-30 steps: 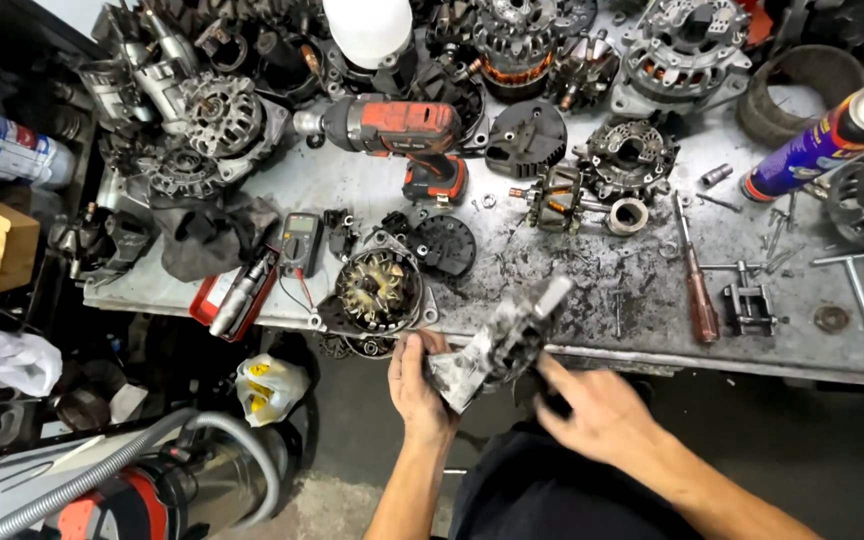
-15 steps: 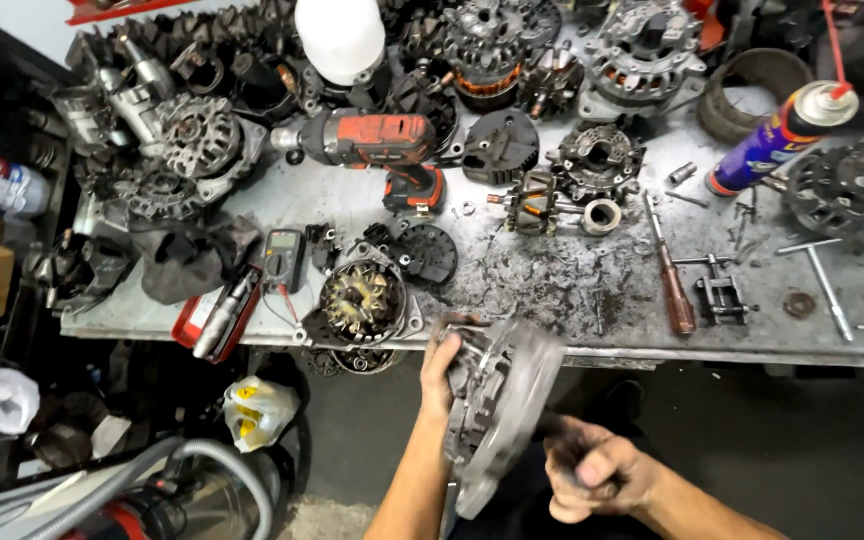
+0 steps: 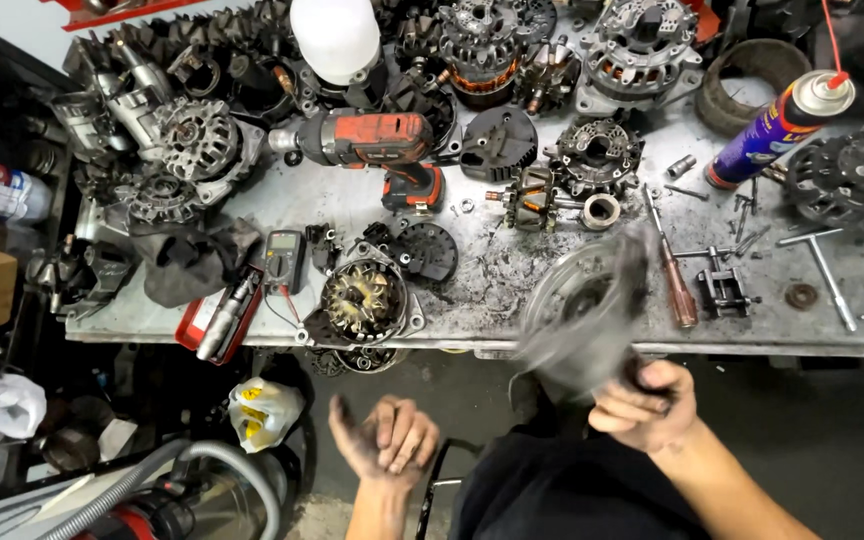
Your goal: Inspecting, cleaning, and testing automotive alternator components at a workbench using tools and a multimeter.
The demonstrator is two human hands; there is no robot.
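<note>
My right hand (image 3: pixel 644 402) grips a round grey metal housing (image 3: pixel 584 315), blurred by motion, held up over the front edge of the workbench (image 3: pixel 512 335). My left hand (image 3: pixel 388 440) hangs below the bench edge, grimy palm up, fingers spread, holding nothing. On the bench near the front sits an alternator half with copper windings (image 3: pixel 364 300). A wooden-handled screwdriver (image 3: pixel 674 275) lies just right of the held housing.
A red cordless drill (image 3: pixel 377 142), multimeter (image 3: pixel 283 257), blue spray can (image 3: pixel 774 128), white jug (image 3: pixel 337 35), small puller (image 3: pixel 724 285), T-handle wrenches (image 3: pixel 832 275) and several alternator parts crowd the bench. Below left stand a vacuum hose (image 3: pixel 142 485) and yellow-white bag (image 3: pixel 262 410).
The housing passed from my left hand to my right and swung up to the right, over the bench edge. My left hand let go and opened.
</note>
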